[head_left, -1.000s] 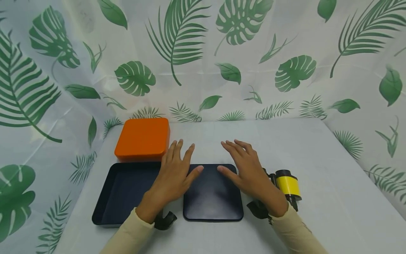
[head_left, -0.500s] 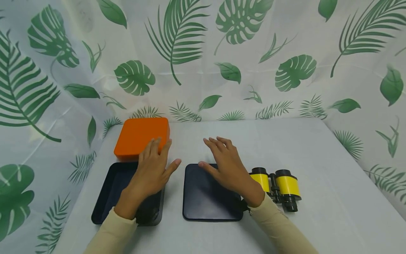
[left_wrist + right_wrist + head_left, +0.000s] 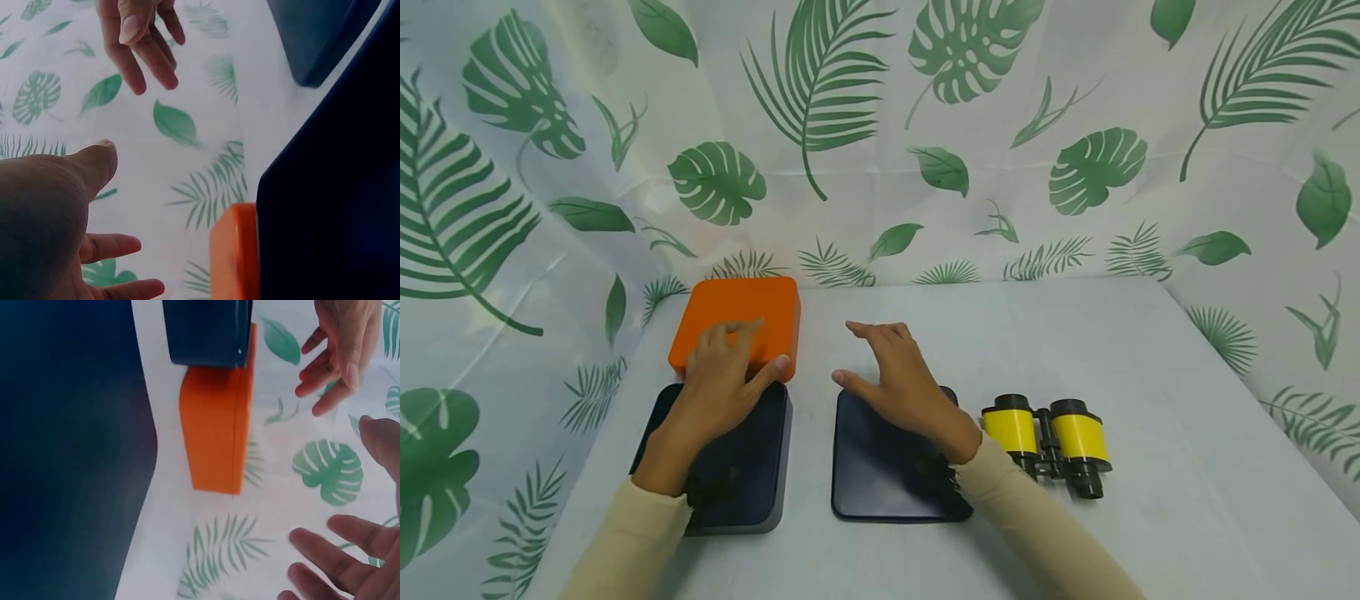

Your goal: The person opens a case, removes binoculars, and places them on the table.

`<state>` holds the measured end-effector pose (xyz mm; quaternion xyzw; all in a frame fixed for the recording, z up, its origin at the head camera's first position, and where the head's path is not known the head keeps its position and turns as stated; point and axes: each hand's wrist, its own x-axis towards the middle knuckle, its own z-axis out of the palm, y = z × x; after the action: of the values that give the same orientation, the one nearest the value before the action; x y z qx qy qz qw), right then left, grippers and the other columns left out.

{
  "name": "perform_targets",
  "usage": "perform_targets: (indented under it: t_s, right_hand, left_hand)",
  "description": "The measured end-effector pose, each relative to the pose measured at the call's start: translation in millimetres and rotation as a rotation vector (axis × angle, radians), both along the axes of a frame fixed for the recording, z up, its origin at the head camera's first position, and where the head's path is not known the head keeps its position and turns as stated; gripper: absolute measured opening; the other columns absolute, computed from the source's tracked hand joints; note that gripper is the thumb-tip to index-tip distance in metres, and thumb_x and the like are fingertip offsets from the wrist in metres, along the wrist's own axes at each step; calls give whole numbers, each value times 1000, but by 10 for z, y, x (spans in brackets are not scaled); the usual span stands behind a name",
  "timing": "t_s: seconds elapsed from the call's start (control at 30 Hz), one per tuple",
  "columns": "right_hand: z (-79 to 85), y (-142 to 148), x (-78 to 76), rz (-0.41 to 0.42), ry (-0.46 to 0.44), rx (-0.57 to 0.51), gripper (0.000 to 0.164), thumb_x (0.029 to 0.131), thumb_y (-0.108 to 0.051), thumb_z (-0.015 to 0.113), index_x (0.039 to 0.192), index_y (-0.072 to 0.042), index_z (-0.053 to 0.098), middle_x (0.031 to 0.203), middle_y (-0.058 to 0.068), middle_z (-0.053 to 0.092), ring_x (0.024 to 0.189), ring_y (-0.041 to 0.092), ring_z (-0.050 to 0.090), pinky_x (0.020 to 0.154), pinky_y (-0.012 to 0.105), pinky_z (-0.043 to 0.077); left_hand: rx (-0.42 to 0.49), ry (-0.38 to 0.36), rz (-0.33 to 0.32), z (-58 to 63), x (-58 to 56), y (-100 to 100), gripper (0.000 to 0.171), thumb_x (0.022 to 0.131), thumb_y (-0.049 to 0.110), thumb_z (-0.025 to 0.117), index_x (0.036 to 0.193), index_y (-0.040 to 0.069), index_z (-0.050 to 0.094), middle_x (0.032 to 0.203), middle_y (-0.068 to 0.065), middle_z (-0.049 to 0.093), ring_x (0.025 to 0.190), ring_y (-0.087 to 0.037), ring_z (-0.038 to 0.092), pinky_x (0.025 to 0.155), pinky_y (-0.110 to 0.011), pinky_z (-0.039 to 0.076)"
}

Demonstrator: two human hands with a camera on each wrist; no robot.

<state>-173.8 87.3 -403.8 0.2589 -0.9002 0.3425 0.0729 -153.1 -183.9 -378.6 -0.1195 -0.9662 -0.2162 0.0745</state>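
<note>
My left hand is held in the air over the shallow dark navy box, its fingertips overlapping the orange box in the head view. Its thumb points right, and nothing is in its grasp. Over the flat dark navy lid-like panel hovers my right hand, also holding nothing, with the thumb apart from the fingers. In the left wrist view the fingers of my left hand are spread. The right wrist view likewise shows my right hand with spread, relaxed fingers.
Yellow and black binoculars lie on the white tabletop, right of the panel. The orange box stands directly behind the navy box, near the back left. A white cloth with green leaf prints hangs behind the table and along its sides.
Both hands have moved left, the left from between the box and panel to over the navy box, the right from beside the binoculars to over the panel. The binoculars are now uncovered.
</note>
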Motion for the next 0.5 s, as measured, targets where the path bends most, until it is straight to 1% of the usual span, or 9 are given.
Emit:
perform_targets:
  t_s: [0.1, 0.23, 0.33, 0.43, 0.5]
  right_hand:
    - [16, -60, -32, -15, -33, -29, 72, 97, -43, 78, 157, -15, 50, 148, 9, 63, 131, 28, 51, 111, 49, 49]
    - [38, -140, -84, -28, -76, -48, 73, 96, -45, 79, 157, -17, 50, 145, 7, 65, 126, 26, 54, 106, 47, 52]
    - [51, -199, -130, -20, -90, -67, 73, 96, -45, 79, 157, -17, 51, 144, 7, 66, 128, 28, 56, 110, 48, 50]
    - [55, -258, -186, 1, -106, -110, 71, 95, -45, 79, 155, -17, 53, 144, 8, 67, 131, 29, 58, 113, 50, 48]
    - [51, -298, -230, 12, -124, -144, 70, 95, -45, 79, 154, -18, 54, 143, 8, 68, 132, 29, 59, 113, 50, 49]
  left_hand:
    - [17, 5, 8, 26, -60, -69, 72, 105, 45, 65, 157, -1, 45, 146, -38, 47, 131, -56, 43, 104, -74, 38]
    - [49, 0, 42, 31, -163, -194, 69, 106, 44, 65, 153, -2, 47, 143, -39, 46, 131, -57, 41, 102, -73, 35]
    - [70, 7, 77, 15, -226, -290, 67, 105, 44, 67, 151, 0, 49, 141, -38, 47, 129, -57, 39, 100, -72, 32]
    - [93, 40, 115, -4, -277, -374, 65, 103, 44, 70, 148, 1, 52, 137, -36, 49, 126, -56, 40, 97, -71, 33]
    - [121, 62, 136, -9, -309, -426, 65, 101, 42, 74, 146, 1, 53, 136, -34, 51, 126, -56, 40, 99, -72, 32]
